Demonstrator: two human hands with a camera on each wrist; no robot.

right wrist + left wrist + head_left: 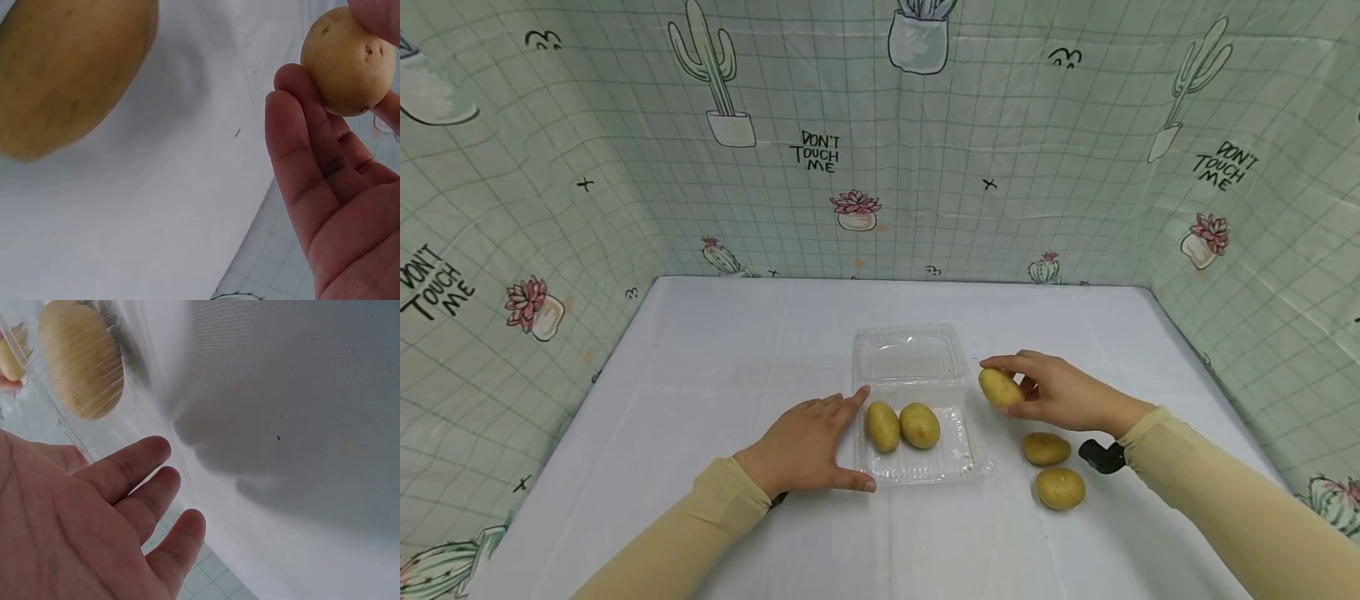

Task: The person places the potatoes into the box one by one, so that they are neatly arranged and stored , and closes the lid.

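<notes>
My right hand pinches a potato between thumb and fingers, just right of a clear plastic clamshell box. In the right wrist view the held potato shows small dark eyes. Two more potatoes, one at the left and one beside it, lie in the box's near half; its lid is folded back, away from me. At the box's left side my left hand is spread, thumb near the front corner and fingertips by the left rim. Through the clear wall a potato shows in the left wrist view.
Right of the box, two loose potatoes, a farther one and a nearer one, lie on the white-covered table below my right hand. Patterned cloth hangs behind the table and along both sides.
</notes>
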